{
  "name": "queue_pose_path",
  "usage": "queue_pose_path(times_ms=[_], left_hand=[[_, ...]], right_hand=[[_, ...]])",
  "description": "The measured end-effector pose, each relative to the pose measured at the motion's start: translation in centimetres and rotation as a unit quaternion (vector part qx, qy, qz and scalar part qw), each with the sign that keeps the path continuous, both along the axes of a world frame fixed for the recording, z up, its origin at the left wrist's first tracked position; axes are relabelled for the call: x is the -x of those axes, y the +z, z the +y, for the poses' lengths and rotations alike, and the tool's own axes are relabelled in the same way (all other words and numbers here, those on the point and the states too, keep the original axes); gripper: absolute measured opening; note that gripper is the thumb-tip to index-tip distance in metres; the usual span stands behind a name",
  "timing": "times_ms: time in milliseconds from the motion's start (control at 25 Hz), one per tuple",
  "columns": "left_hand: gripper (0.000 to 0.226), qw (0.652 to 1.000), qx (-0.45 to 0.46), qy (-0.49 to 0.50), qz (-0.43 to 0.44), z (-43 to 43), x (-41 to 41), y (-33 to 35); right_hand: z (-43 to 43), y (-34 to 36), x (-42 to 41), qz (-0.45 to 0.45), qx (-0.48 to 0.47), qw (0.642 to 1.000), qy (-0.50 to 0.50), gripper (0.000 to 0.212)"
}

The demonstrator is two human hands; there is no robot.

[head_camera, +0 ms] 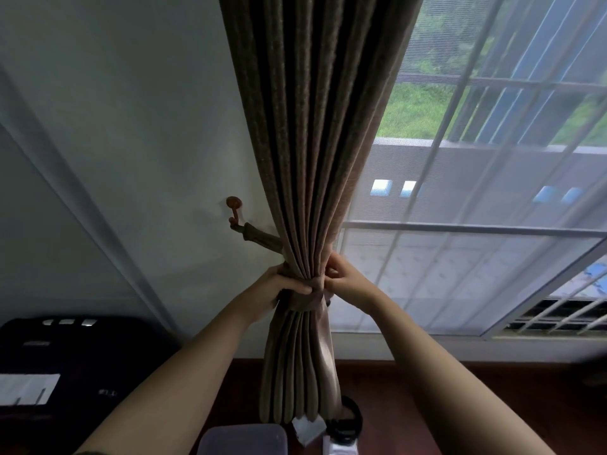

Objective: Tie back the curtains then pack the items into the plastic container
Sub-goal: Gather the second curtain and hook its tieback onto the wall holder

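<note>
A brown pleated curtain hangs in the middle of the view, gathered into a bundle at waist height. A matching fabric tieback runs from a round wooden wall hook down to the bundle and wraps around it. My left hand grips the gathered curtain and the tieback band on the left side. My right hand pinches the band and the curtain edge on the right side. The plastic container is not clearly identifiable in this view.
A sheer white curtain covers the window at right. A dark case with a white paper stands at lower left. Below the curtain hem, on a dark red-brown surface, lie a grey-lidded object, a black round item and small white items.
</note>
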State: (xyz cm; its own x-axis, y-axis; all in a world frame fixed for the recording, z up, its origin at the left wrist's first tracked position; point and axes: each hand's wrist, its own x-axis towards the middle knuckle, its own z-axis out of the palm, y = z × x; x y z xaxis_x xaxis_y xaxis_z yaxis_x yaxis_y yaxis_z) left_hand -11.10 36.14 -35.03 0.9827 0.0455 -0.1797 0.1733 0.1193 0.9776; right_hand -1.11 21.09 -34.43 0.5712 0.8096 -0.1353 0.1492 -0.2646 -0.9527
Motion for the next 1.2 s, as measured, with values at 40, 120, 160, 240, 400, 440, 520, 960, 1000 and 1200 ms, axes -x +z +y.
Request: queue_pose_path(times_ms=[40, 120, 160, 240, 400, 440, 520, 960, 1000, 1200], left_hand=[[0.04, 1.0, 0.0, 0.002, 0.002, 0.0, 0.0, 0.0], [0.043, 1.0, -0.016, 0.006, 0.015, -0.1, 0.0, 0.4], [0.043, 0.999, -0.026, 0.008, 0.023, 0.0, 0.0, 0.6], [0.04, 0.999, -0.037, 0.0, 0.039, 0.2, 0.1, 1.4], [0.044, 0.997, -0.057, -0.044, 0.024, 1.2, 0.6, 2.0], [0.045, 0.998, -0.049, -0.03, 0.022, 1.6, 0.9, 2.1], [0.031, 0.998, 0.054, 0.03, 0.014, 2.0, 1.6, 2.4], [0.022, 0.962, 0.057, 0.221, 0.152, 1.2, 0.9, 4.1], [0.021, 0.954, 0.067, 0.234, 0.175, 1.3, 0.8, 4.1], [0.024, 0.935, 0.108, 0.261, 0.217, 1.3, 0.4, 5.1]], right_hand=[[0.0, 0.3, -0.2, -0.021, 0.016, 1.0, 0.01, 0.04], [-0.1, 1.3, -0.6, -0.089, 0.053, 0.995, 0.015, 0.02], [-0.2, 1.7, -0.8, -0.129, 0.077, 0.989, 0.013, 0.012], [-0.1, 2.4, -1.5, -0.192, 0.134, 0.972, 0.013, 0.008], [0.4, 2.1, -2.5, -0.2, 0.18, 0.962, 0.042, 0.039], [0.4, 1.9, -2.6, -0.175, 0.178, 0.967, 0.056, 0.045], [0.6, 1.7, -2.3, -0.115, 0.171, 0.975, 0.079, 0.033], [1.6, 0.8, -2.7, 0.009, 0.148, 0.984, 0.097, 0.04], [1.7, 1.0, -2.7, -0.007, 0.149, 0.984, 0.098, 0.042], [1.7, 1.5, -3.2, -0.123, 0.164, 0.977, 0.056, 0.034]])
